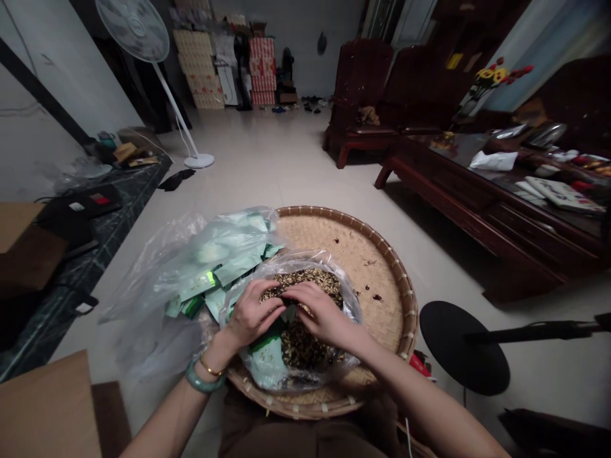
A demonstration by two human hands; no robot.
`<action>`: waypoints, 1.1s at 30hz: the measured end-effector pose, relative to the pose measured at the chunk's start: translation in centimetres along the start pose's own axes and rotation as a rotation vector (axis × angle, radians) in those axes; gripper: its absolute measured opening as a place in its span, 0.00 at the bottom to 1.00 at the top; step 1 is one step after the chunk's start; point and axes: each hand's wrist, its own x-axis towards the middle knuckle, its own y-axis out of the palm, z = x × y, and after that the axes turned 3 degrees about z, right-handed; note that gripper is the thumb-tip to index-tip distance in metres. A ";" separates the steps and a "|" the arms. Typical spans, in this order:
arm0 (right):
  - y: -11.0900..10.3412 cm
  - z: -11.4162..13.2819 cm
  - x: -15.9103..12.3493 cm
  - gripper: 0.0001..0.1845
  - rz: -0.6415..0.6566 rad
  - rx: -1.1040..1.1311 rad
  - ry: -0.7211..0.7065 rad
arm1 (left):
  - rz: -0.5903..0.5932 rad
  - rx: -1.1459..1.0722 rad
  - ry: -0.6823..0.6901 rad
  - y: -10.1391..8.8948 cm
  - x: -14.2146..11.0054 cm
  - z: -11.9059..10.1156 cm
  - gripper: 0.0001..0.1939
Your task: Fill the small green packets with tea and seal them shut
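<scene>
Over an open clear plastic bag (351,305), my left hand (252,312) and my right hand (322,313) meet fingertip to fingertip. Both are closed, with the fingers bent and pressed together; whatever they pinch is too small and dark to name. Loose dark and pale dried bits (305,346) fill the bag beneath them. A pale green packet (267,362) lies in the bag below my left hand. The bag sits on a round woven bamboo tray (386,286). To the left, a larger clear bag (157,273) holds several green packets (238,264).
A few dark scraps (377,298) lie on the tray's right side. A round black stand base (463,346) is on the floor at right, near a dark wooden table (477,210). Cardboard boxes (52,407) stand at left; a white fan (198,160) is farther back.
</scene>
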 end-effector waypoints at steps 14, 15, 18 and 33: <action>-2.0 1.3 0.9 0.15 0.171 -0.143 0.016 | 0.022 -0.070 0.050 0.2 -0.3 0.5 0.03; -2.3 1.5 0.9 0.15 0.192 -0.163 0.009 | 0.025 -0.072 0.049 0.2 -0.3 0.5 0.03; -2.7 1.4 0.9 0.16 0.242 -0.231 -0.007 | 0.023 -0.066 0.049 0.1 -0.3 0.4 0.03; -1.6 1.4 1.1 0.18 0.027 0.079 0.037 | 0.040 -0.059 0.095 0.2 0.0 0.3 0.04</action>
